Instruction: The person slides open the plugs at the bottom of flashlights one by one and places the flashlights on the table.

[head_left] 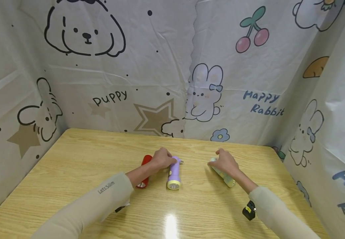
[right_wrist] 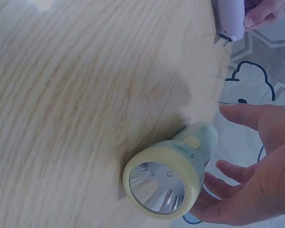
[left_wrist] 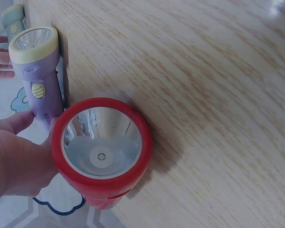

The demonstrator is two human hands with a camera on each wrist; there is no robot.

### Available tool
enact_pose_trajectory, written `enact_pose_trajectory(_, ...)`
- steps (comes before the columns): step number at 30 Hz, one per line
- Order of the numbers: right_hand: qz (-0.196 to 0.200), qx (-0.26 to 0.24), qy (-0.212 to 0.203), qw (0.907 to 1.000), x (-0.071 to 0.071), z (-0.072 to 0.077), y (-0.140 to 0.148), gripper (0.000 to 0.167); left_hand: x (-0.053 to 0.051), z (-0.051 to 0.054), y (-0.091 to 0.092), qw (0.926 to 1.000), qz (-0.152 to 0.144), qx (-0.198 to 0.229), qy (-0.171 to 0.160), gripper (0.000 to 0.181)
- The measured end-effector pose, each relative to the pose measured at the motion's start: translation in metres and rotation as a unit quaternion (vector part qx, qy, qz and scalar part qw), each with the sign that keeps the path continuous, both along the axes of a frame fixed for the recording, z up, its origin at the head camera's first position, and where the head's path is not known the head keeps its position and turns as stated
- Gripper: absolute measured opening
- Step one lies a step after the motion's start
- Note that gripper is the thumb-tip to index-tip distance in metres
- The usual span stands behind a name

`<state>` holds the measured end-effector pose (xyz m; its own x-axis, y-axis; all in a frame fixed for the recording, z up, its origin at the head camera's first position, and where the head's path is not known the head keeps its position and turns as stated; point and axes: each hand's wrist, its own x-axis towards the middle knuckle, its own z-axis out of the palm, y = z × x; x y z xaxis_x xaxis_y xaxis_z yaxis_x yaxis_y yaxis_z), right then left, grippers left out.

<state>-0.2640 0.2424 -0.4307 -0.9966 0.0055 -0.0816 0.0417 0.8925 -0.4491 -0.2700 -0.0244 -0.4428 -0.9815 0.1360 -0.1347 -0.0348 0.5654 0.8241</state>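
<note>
A purple flashlight with a pale yellow head lies on the wooden table, two metal prongs sticking out near its tail. My left hand pinches its tail end; the thumb shows against its side in the left wrist view, the other fingers partly hidden. Left of it lies a red flashlight, partly behind my left forearm in the head view. To the right, a pale green flashlight with a cream head rests on the table. My right hand is beside it, thumb spread away and fingers loosely bent near its far side.
The wooden table meets a printed cloth backdrop at the back and sides. A small black device shows under my right sleeve. Bright light reflects off the table's front.
</note>
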Motion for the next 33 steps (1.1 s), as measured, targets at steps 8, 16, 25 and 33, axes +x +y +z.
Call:
enact_pose_trajectory(8, -0.001, 0.003, -0.025, 0.9997, 0.000, -0.002, 0.003, 0.067, 0.000, 0.000, 0.001, 1.0000, 0.003, 0.000, -0.005, 0.030)
enact_pose_trajectory(16, 0.001, 0.014, -0.036, 0.9993, 0.002, -0.002, 0.006, 0.071, 0.001, 0.000, 0.001, 1.0000, 0.001, 0.005, -0.007, 0.031)
enact_pose_trajectory(25, 0.002, 0.017, -0.046, 0.9988, 0.005, -0.004, 0.009, 0.071, 0.000, 0.000, 0.000, 1.0000, 0.005, 0.004, -0.006, 0.031)
enact_pose_trajectory(33, 0.003, 0.015, -0.044, 0.9989, 0.008, -0.008, 0.015, 0.045, 0.000, 0.001, 0.001, 0.9999, 0.006, 0.002, -0.009, 0.030)
